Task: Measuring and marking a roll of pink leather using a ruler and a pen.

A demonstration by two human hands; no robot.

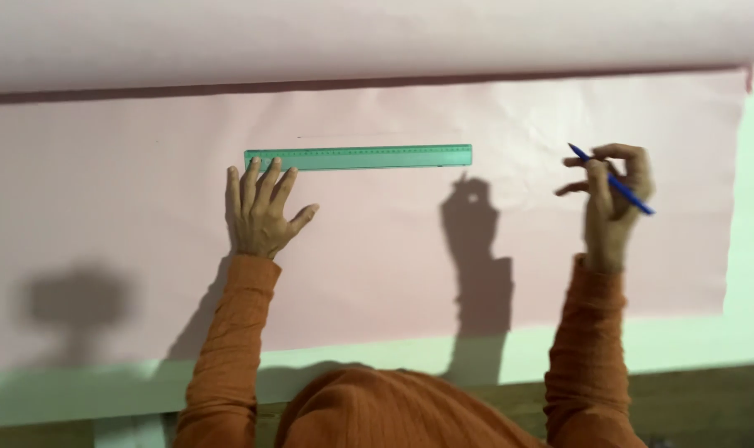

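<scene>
I see a wide sheet of pale pink paper (393, 249) spread over a light green tabletop (750, 249), its rolled part (377, 37) lying along the far edge. My left hand (259, 207) lies flat with fingers spread, fingertips touching the left end of a long green ruler (358, 157) lying level on the paper. Well apart to the right, my right hand (611, 199) is raised, fingers pinching a blue pen (613, 180).
</scene>
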